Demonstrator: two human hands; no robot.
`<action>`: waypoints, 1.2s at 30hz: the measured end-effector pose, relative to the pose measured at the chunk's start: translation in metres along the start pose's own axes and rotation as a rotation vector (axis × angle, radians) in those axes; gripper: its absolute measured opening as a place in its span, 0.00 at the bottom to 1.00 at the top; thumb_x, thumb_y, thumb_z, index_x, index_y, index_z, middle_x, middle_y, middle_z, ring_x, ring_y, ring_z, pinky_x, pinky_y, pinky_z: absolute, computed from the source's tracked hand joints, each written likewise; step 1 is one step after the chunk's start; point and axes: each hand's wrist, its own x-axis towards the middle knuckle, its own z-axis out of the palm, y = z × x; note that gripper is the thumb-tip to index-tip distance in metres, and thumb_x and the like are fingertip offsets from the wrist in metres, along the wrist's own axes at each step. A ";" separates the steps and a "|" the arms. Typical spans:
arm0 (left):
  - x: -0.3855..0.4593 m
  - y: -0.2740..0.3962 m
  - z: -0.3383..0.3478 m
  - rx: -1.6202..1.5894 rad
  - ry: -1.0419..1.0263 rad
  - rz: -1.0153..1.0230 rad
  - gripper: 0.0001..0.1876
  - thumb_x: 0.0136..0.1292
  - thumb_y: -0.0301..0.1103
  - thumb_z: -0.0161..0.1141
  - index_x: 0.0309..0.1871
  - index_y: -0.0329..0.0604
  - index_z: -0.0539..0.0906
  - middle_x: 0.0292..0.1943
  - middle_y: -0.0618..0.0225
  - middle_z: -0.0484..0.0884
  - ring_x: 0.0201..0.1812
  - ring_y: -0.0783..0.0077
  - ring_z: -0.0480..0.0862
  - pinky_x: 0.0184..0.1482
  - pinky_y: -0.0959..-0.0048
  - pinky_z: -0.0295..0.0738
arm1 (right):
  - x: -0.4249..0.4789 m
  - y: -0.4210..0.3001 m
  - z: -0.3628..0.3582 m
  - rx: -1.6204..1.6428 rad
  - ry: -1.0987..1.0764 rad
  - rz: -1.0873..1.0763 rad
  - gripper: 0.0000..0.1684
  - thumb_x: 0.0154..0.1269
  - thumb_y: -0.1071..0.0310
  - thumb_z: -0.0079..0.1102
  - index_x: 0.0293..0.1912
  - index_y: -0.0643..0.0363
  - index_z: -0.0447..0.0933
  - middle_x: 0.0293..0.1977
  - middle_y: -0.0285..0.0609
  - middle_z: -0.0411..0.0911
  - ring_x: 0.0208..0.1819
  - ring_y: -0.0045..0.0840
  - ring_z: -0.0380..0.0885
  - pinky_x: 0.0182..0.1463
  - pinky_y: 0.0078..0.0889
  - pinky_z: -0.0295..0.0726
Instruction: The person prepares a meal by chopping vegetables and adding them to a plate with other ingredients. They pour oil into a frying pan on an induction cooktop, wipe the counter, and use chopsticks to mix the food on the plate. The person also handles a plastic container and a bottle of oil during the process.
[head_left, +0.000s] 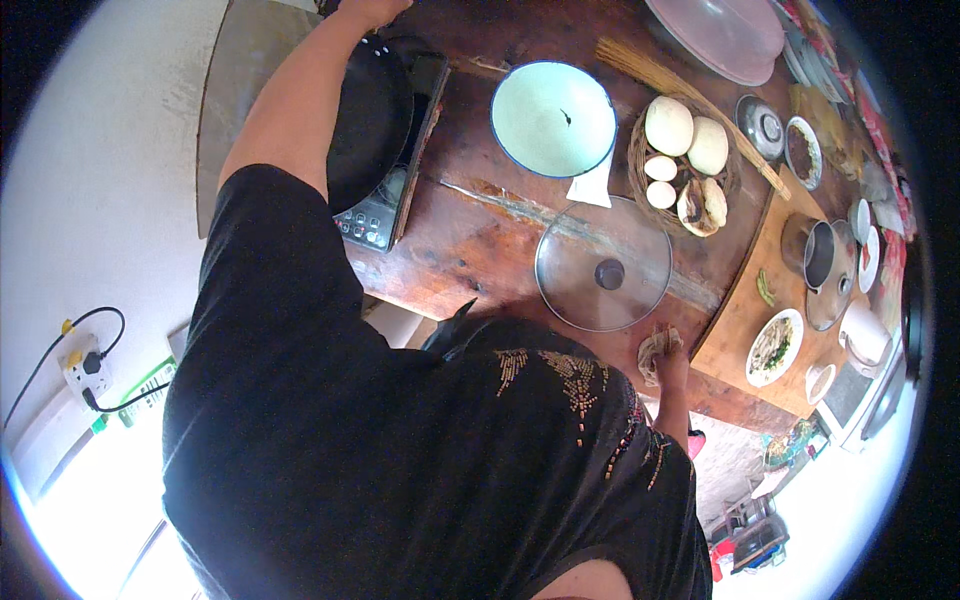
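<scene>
At the top edge, partly cut off by the frame, my left hand (375, 11) is at the handle end of a black frying pan (367, 127); its grip cannot be made out. The pan is over a black induction cooktop (371, 225), and my left arm hides part of it. My right hand (670, 358) holds a crumpled beige cloth (651, 352) against the wooden table near its front edge. A glass lid with a dark knob (609, 274) lies up and left of that hand. Beyond the lid stands a pale green enamel basin (553, 116) with a blue rim.
A wicker basket (639, 176) holds buns and eggs beside a straw whisk broom (660, 75). A wooden board (739, 319) at right carries a saucepan (817, 251), a plate of food (774, 349) and a small bowl (820, 384). A pink plastic basin (720, 30) is farther back.
</scene>
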 end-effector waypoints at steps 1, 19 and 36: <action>0.003 -0.008 0.001 0.001 0.007 -0.001 0.23 0.55 0.42 0.64 0.45 0.32 0.71 0.43 0.42 0.77 0.48 0.42 0.76 0.50 0.53 0.70 | 0.000 -0.003 -0.003 -0.019 -0.038 0.011 0.30 0.49 0.68 0.57 0.55 0.60 0.70 0.43 0.59 0.77 0.47 0.52 0.76 0.49 0.47 0.75; 0.000 -0.090 -0.009 -0.597 0.258 -0.530 0.16 0.52 0.32 0.65 0.41 0.31 0.77 0.33 0.52 0.80 0.35 0.59 0.80 0.37 0.60 0.76 | 0.009 0.008 0.003 -0.149 -0.125 -0.022 0.31 0.58 0.69 0.47 0.63 0.45 0.66 0.47 0.53 0.76 0.45 0.50 0.75 0.48 0.48 0.75; -0.018 -0.077 -0.036 -0.518 0.069 -0.622 0.21 0.58 0.40 0.61 0.49 0.32 0.76 0.43 0.47 0.81 0.41 0.54 0.82 0.42 0.59 0.76 | 0.008 0.009 0.002 -0.167 -0.183 0.029 0.36 0.55 0.73 0.45 0.65 0.40 0.65 0.49 0.53 0.75 0.44 0.49 0.76 0.45 0.45 0.77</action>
